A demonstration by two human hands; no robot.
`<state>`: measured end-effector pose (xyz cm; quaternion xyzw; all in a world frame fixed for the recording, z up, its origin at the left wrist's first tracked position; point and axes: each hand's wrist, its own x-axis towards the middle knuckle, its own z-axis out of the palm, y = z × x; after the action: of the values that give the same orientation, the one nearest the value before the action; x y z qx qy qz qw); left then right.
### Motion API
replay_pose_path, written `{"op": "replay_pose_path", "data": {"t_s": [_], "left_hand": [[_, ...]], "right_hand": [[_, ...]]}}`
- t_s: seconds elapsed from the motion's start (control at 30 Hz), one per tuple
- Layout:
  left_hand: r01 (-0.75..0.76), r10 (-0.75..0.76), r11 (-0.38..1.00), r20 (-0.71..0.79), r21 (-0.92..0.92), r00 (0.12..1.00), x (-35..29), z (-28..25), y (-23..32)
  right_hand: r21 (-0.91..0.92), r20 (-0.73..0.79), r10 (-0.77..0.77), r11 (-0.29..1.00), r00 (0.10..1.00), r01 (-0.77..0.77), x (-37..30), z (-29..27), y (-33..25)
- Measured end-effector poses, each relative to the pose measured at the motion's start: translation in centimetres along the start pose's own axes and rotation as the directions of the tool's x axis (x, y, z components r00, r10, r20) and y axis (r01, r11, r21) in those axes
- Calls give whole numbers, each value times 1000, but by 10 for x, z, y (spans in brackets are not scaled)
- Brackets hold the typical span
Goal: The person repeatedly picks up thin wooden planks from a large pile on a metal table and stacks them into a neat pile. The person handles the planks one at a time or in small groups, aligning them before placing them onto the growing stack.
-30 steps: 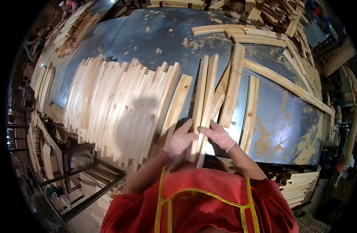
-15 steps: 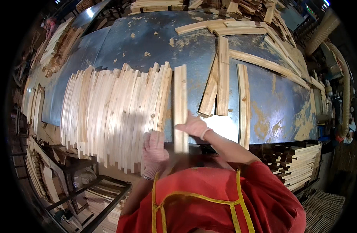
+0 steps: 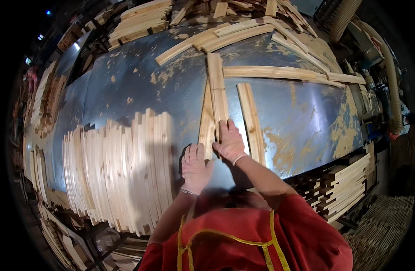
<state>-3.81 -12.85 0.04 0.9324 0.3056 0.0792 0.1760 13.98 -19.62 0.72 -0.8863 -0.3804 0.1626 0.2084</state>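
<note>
A pale wooden board (image 3: 216, 86) points away from me on the blue-grey metal table (image 3: 126, 86). My right hand (image 3: 230, 143), in a thin light glove, is closed over its near end, thumb on the left side and fingers on top. A second board (image 3: 206, 119) lies slantwise, partly under the first. Beside that board's near end is my left hand (image 3: 196, 170), also gloved, its fingers stretched out flat and holding nothing; whether it touches the board I cannot tell. To the left, a row of narrow wooden strips (image 3: 121, 171) lies side by side.
Another board (image 3: 251, 122) lies just right of my right hand. Farther off, a long board (image 3: 275, 72) lies crosswise, with more boards (image 3: 237, 37) behind. A strip stack (image 3: 345, 187) stands below the table's right edge. A ribbed hose (image 3: 390, 77) hangs at the right.
The board my right hand was touching now appears to lie against the row of strips. Both hands have moved right, and the right hand has closed on another board. My view has shifted right.
</note>
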Motion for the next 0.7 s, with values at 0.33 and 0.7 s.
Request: {"op": "replay_pose_path", "data": {"t_s": [0.33,0.7], "left_hand": [[192,-192,976,-11,106,981,64,39,33],[501,-469,861,245,-86,849,63,12,-3]], "right_hand": [[48,-33,-210,976,977,211,144,-117,127],[-518,221,-40,842,974,152,216,-181,194]]}}
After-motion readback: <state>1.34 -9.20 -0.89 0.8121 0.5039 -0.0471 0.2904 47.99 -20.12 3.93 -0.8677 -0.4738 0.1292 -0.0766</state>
